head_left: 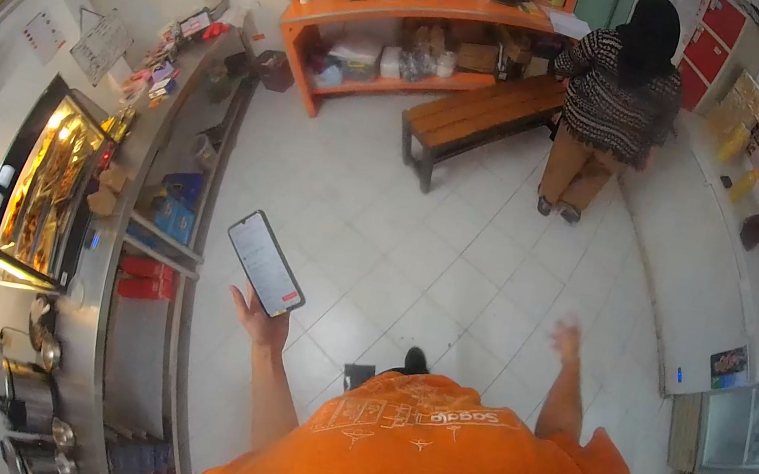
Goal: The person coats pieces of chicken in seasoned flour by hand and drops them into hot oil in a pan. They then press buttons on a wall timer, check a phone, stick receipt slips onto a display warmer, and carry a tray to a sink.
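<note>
Over the floor [383, 273], the left hand [262, 322] holds one phone [266, 263].

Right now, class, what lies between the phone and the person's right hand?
In the head view, only tiled floor separates phone and right hand.

Your phone [270, 269] shows a white screen with a red patch, edged in dark trim, above your bright orange shirt [471, 466] with its white lettering and line drawings. Pale tiles with grey seams grid the floor [379, 237]. Beyond, you face an orange tabletop [368, 12], a brown slatted bench [487, 114] on dark legs, and a person in a black head covering [650, 41], black-and-white banded top [621, 107] and tan trousers [574, 170]. At your left, red boxes [146, 280] sit below blue ones.
</note>
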Available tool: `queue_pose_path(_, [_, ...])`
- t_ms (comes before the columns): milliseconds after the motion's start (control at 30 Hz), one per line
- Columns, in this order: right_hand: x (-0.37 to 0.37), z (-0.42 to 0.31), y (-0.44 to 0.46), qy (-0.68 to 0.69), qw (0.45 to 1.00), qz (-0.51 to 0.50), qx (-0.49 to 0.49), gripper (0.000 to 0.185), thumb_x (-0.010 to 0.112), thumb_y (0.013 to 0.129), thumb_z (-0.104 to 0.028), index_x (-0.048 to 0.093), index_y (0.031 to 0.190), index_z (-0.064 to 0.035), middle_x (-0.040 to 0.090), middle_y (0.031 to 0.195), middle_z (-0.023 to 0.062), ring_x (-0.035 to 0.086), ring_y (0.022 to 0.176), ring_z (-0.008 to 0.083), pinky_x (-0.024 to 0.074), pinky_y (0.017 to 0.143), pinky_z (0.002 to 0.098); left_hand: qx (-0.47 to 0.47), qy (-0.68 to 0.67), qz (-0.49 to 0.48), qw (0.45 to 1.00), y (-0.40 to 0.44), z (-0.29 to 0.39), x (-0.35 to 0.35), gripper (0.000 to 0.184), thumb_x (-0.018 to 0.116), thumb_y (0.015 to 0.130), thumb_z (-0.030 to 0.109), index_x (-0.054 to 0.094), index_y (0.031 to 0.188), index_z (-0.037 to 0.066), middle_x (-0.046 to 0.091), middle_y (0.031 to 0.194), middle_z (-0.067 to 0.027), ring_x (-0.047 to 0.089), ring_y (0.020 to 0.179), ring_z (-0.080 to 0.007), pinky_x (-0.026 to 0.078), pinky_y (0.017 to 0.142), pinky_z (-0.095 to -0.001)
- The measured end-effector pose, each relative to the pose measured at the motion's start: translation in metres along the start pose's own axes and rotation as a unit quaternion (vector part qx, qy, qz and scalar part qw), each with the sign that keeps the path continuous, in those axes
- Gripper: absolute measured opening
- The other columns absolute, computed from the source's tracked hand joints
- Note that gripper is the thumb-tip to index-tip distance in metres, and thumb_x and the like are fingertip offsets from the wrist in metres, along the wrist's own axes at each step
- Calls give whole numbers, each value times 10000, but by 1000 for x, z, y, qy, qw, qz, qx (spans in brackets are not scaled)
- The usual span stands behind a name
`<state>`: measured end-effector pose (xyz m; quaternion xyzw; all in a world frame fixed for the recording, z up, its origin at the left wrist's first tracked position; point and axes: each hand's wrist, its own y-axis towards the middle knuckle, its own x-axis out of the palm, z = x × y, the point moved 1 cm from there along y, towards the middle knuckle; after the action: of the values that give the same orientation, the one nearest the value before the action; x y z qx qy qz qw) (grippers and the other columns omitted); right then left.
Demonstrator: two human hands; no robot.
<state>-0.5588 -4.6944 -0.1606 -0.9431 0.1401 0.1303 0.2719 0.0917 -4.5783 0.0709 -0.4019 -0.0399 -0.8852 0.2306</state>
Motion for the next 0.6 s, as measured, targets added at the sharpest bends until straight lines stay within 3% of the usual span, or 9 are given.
queue_pose_path(33, [19,57,54,-40,996,-72,39,499,570,878,-302,434,1331,-144,602,1070,117,636,876,248,534,632,390,16,12,-11,1000,34,-9,14,751,273,908,659,332,1415,108,483,1301,-33,450,1178,-214,354,970,-408])
queue_pose_path(67, [37,55,43,-23,989,-135,46,386,526,931,-315,544,1245,-91,617,1113,78,635,866,215,532,763,409,33,24,-19,999,71,-18,30,757,276,907,661,332,1414,103,478,1306,-33,446,1177,-215,348,975,-407])
queue_pose_path(100, [40,45,32,18,965,-210,155,380,511,936,-322,547,1240,-96,602,1136,85,630,884,248,532,757,406,50,38,-23,998,103,-25,44,762,280,905,663,332,1413,97,473,1311,-34,441,1176,-216,341,980,-407])
queue_pose_path(167, [45,66,20,42,970,-137,198,332,508,936,-317,578,1160,-81,616,1036,93,624,827,268,529,689,384,16,-18,-39,999,163,-35,84,756,285,907,657,334,1412,97,473,1310,-41,439,1179,-221,330,989,-410])
queue_pose_path(200, [63,2,-21,14,972,-36,233,340,520,931,-313,551,1165,-69,595,1010,102,604,805,256,516,660,373,2,-43,-50,998,194,-40,105,752,287,908,654,335,1411,97,474,1309,-45,438,1180,-223,325,994,-412])
queue_pose_path(233, [48,69,33,18,967,-194,163,391,518,928,-339,504,1196,-54,553,1065,108,574,858,249,496,709,384,-2,-49,-43,998,225,-46,123,742,302,906,653,368,1368,77,487,1258,-59,449,1139,-230,340,968,-415])
queue_pose_path(267, [43,92,50,10,961,-204,187,380,518,927,-334,508,1186,-57,550,1044,103,568,839,244,488,693,380,-5,-55,-37,998,257,-51,141,734,318,903,652,401,1326,58,501,1208,-73,461,1097,-238,355,942,-419])
queue_pose_path(400, [93,28,125,-16,939,-143,313,333,517,921,-313,524,1145,-66,541,962,83,545,765,222,458,628,361,-11,-41,-13,999,380,-76,179,731,351,889,662,441,1259,39,524,1124,-84,492,1003,-241,392,875,-403])
queue_pose_path(600, [222,-153,347,-35,956,-169,239,266,516,913,-282,547,1083,-81,527,838,53,510,654,189,413,530,333,8,-30,47,998,525,-84,205,865,371,861,691,316,1383,3,436,1281,-133,418,1142,-278,300,996,-454])
